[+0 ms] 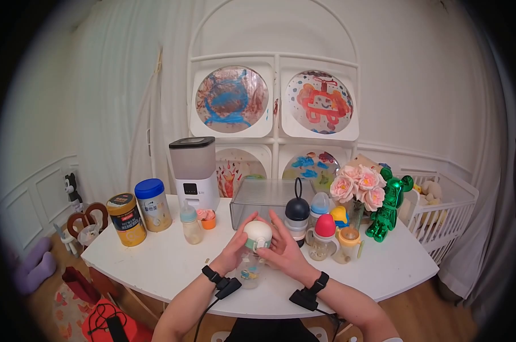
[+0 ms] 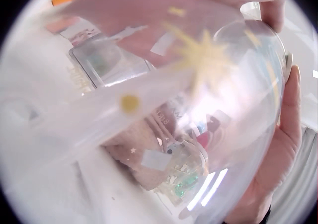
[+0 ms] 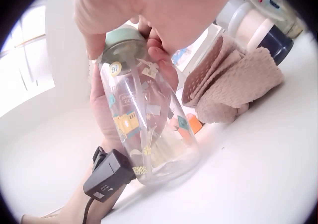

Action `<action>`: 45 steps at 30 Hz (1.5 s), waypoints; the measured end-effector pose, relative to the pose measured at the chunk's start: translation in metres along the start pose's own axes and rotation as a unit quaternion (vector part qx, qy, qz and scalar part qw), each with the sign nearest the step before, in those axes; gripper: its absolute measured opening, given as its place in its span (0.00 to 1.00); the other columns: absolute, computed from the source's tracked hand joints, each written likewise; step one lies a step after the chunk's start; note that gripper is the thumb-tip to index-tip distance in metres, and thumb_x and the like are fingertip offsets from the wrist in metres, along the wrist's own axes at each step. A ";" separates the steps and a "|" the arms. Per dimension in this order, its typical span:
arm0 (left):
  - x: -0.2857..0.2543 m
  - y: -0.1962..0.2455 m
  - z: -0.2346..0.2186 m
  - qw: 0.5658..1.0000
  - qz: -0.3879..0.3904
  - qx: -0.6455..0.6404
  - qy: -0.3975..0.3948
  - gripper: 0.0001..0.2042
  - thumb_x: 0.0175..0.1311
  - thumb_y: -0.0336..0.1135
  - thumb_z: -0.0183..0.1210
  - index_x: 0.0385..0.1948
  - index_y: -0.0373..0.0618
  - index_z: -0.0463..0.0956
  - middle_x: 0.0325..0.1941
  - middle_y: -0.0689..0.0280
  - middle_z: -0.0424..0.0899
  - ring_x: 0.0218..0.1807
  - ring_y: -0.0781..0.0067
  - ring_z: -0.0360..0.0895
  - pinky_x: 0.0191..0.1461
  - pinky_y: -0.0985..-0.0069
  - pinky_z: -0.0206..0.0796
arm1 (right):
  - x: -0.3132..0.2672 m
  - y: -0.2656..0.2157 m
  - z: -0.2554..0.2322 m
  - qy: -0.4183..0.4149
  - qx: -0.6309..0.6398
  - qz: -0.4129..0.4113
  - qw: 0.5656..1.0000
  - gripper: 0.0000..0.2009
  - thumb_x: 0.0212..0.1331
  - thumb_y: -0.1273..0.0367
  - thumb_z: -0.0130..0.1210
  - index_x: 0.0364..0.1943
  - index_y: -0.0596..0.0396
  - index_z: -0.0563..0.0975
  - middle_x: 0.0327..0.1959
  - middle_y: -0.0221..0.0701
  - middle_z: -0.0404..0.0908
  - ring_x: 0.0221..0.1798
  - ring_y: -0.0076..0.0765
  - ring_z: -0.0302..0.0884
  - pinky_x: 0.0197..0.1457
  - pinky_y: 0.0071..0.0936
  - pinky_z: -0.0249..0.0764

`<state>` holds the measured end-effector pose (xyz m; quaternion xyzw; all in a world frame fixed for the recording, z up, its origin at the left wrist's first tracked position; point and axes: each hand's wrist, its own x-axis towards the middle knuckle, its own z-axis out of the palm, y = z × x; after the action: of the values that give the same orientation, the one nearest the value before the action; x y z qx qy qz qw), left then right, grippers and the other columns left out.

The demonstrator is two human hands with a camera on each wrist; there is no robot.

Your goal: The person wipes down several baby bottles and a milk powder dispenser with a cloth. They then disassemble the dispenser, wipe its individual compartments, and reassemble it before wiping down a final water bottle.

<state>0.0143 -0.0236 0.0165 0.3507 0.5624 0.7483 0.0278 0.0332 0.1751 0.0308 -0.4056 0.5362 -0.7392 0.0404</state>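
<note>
A clear child's water bottle (image 1: 248, 272) with a white domed lid and a mint-green collar stands upright at the table's front edge. My left hand (image 1: 230, 255) grips it from the left, just under the dome. From the other side, my right hand (image 1: 287, 255) holds the lid, thumb across the collar's front. In the right wrist view the bottle body (image 3: 149, 119) shows cartoon prints and a straw inside, its base at the tabletop. The bottle's clear wall (image 2: 208, 110) fills most of the left wrist view. A crumpled brown cloth (image 3: 238, 85) lies behind the bottle.
Several baby bottles, with a pink-capped one (image 1: 324, 231) among them, stand right of my hands, near pink flowers (image 1: 360, 185) and a green bear figure (image 1: 390, 205). Left are two formula cans (image 1: 153, 205), a milk dispenser (image 1: 194, 171) and a small bottle (image 1: 190, 225). A grey clear-lidded box (image 1: 258, 196) sits behind.
</note>
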 end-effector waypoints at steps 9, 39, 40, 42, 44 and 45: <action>0.003 -0.011 -0.008 0.997 0.052 0.062 -0.005 0.58 0.62 0.68 0.67 0.85 0.47 0.42 0.75 0.58 0.70 0.75 0.65 0.71 0.78 0.65 0.61 | 0.002 -0.005 0.002 -0.011 0.022 -0.011 1.000 0.58 0.64 0.81 0.66 0.86 0.40 0.32 0.90 0.40 0.36 0.85 0.36 0.54 0.82 0.36 0.61; 0.001 -0.011 -0.004 0.993 0.031 0.117 0.006 0.69 0.47 0.60 0.81 0.84 0.40 0.39 0.79 0.57 0.61 0.80 0.63 0.62 0.81 0.66 0.55 | -0.001 0.005 -0.021 -0.055 -0.113 -0.108 0.986 0.40 0.70 0.68 0.51 0.85 0.52 0.48 0.89 0.44 0.34 0.86 0.46 0.52 0.87 0.44 0.47; 0.000 -0.012 -0.004 0.993 0.032 0.114 0.009 0.69 0.47 0.60 0.81 0.84 0.41 0.38 0.79 0.57 0.62 0.80 0.62 0.62 0.81 0.66 0.56 | -0.001 0.005 -0.019 -0.055 -0.113 -0.107 0.986 0.40 0.70 0.68 0.51 0.85 0.52 0.48 0.89 0.44 0.34 0.86 0.46 0.52 0.87 0.44 0.47; 0.001 -0.012 -0.003 0.994 0.032 0.108 0.014 0.69 0.48 0.58 0.82 0.84 0.43 0.36 0.79 0.56 0.63 0.80 0.62 0.63 0.80 0.65 0.57 | 0.001 0.005 -0.015 -0.040 -0.035 -0.120 0.991 0.45 0.70 0.70 0.55 0.86 0.50 0.41 0.89 0.44 0.36 0.84 0.43 0.55 0.85 0.43 0.53; 0.000 -0.010 -0.001 0.994 0.031 0.103 0.019 0.69 0.48 0.57 0.82 0.85 0.45 0.35 0.79 0.55 0.63 0.79 0.62 0.64 0.80 0.64 0.58 | 0.000 -0.001 -0.013 -0.040 -0.044 -0.097 0.994 0.48 0.69 0.72 0.59 0.86 0.48 0.38 0.88 0.43 0.38 0.83 0.41 0.57 0.83 0.41 0.57; 0.000 -0.008 0.000 0.996 0.031 0.086 0.014 0.67 0.50 0.55 0.82 0.85 0.48 0.37 0.79 0.56 0.64 0.79 0.62 0.65 0.80 0.64 0.59 | 0.000 -0.002 -0.012 -0.040 -0.053 -0.075 0.995 0.52 0.68 0.74 0.62 0.86 0.46 0.36 0.88 0.43 0.41 0.82 0.40 0.59 0.81 0.40 0.61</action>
<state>0.0117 -0.0204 0.0096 0.3582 0.6139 0.7026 -0.0332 0.0260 0.1856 0.0313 -0.4756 0.5405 -0.6939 -0.0148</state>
